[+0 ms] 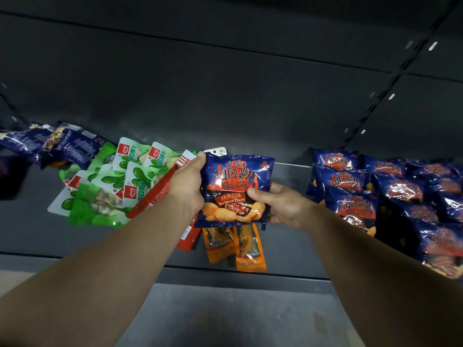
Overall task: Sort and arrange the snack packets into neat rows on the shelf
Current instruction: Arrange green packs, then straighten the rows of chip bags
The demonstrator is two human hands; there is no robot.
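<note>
Both hands, left hand [186, 184] and right hand [280, 204], grip chip bag [234, 189], fingers hidden.

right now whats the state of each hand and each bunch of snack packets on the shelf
left hand: gripping the held bag's left edge
right hand: gripping its right edge, thumb on front
blue barbecue potato chip bag: held above the shelf, upright, sealed
blue chip bags on the right: lying in overlapping rows
green and white pouches: jumbled heap
red packets: loose, slanted, partly under the left arm
orange packets: flat, side by side
dark blue packets far left: unsorted pile
</note>
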